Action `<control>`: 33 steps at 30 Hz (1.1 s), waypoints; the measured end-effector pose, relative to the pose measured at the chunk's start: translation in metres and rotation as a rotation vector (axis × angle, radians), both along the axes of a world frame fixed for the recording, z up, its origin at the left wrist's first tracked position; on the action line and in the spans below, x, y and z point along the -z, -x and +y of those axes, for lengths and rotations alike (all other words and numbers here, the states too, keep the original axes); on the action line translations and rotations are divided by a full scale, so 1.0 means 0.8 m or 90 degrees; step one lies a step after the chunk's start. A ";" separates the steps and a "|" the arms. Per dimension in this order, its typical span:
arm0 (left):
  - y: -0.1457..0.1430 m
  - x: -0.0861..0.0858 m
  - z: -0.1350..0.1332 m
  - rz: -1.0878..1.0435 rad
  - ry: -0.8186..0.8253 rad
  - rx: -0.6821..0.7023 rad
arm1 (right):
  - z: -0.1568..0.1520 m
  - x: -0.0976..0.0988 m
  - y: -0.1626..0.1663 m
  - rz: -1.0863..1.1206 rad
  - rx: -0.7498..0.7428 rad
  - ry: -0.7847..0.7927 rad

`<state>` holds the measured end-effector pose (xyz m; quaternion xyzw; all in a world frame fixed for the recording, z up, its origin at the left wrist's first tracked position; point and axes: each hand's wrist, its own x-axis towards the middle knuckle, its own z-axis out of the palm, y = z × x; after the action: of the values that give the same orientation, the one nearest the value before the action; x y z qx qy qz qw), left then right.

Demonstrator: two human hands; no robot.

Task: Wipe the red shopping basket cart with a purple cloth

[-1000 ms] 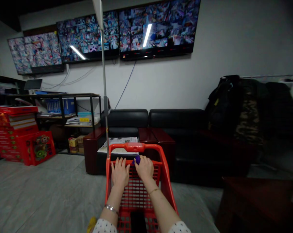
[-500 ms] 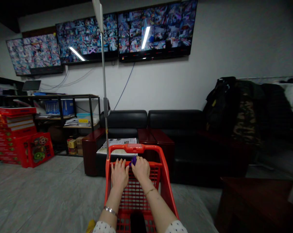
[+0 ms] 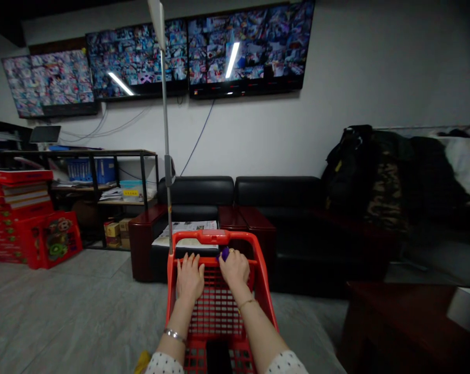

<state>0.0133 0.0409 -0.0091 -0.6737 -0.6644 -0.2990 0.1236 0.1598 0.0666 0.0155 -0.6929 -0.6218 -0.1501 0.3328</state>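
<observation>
A red plastic shopping cart (image 3: 258, 285) stands right in front of me, its slatted basket facing up toward me. My left hand (image 3: 190, 278) lies on the left part of the cart's inner top bar, fingers stretched out and nothing held. On the right part of that bar is my right hand (image 3: 235, 267), its fingers curled round a bunched purple cloth (image 3: 223, 254). Most of the cloth is hidden by the hand. A dark object (image 3: 218, 357) shows at the bottom of the basket; its kind is unclear.
A thin metal pole (image 3: 165, 114) rises from the cart's left side. Beyond the cart are black sofas (image 3: 281, 192) with wooden armrests. Red boxes (image 3: 16, 223) are stacked at the left, near a shelf (image 3: 129, 153). A dark wooden table (image 3: 394, 306) stands at lower right.
My right hand has slid rightward along the bar with the purple cloth, widening the gap between my hands. My left hand stays on the left part. The view has turned slightly right.
</observation>
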 end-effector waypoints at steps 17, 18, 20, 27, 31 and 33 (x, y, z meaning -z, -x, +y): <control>0.003 0.001 0.003 0.007 -0.010 -0.003 | -0.001 0.005 0.009 0.047 0.007 -0.030; 0.004 0.002 0.003 0.009 -0.007 -0.004 | -0.002 0.006 0.020 0.031 -0.019 -0.039; 0.006 0.001 0.002 0.012 -0.003 -0.006 | -0.004 0.007 0.031 -0.001 -0.092 -0.046; 0.012 -0.004 -0.005 0.013 0.005 -0.005 | 0.004 -0.003 -0.046 -0.034 -0.115 0.036; 0.007 -0.003 -0.001 0.004 -0.002 0.003 | 0.006 -0.001 -0.046 0.030 0.007 0.028; 0.004 -0.002 0.001 0.005 -0.002 0.002 | 0.005 0.004 -0.022 0.040 0.037 0.002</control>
<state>0.0101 0.0417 -0.0077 -0.6758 -0.6624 -0.2975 0.1265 0.1772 0.0702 0.0125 -0.7153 -0.5912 -0.1370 0.3467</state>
